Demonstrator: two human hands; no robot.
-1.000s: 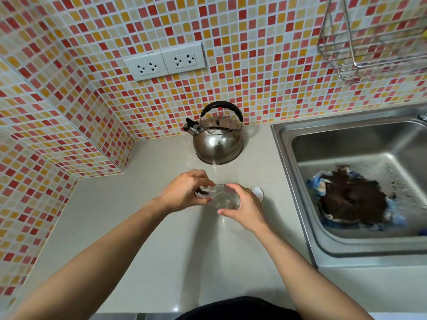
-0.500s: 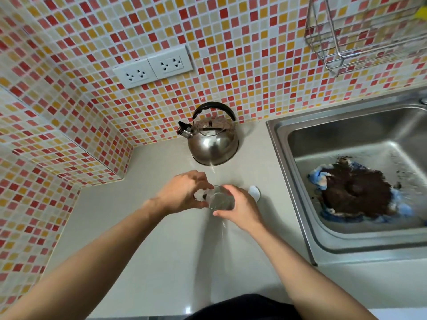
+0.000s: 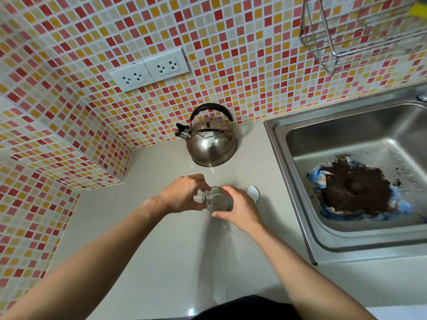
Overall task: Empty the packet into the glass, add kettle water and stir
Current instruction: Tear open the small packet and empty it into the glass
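Note:
A clear glass (image 3: 216,200) stands on the pale counter (image 3: 143,239), in front of the steel kettle (image 3: 211,144) with its black handle. My right hand (image 3: 241,210) wraps around the glass from the right and near side. My left hand (image 3: 184,195) is at the glass's left rim, its fingertips pinched on a small packet (image 3: 199,199) that is mostly hidden by the fingers. Whether anything is falling into the glass I cannot tell. A white spoon (image 3: 253,192) lies just right of the glass, partly behind my right hand.
A steel sink (image 3: 298,144) fills the right side, with a blue cloth (image 3: 320,177) under a heap of dark grounds (image 3: 355,190). Tiled walls close the back and left. A double socket (image 3: 150,72) sits above the kettle; a wire rack (image 3: 360,31) hangs at the top right.
Both hands stay at the glass with the same hold. The left fingers have shifted slightly at the rim. My view has tilted up a little.

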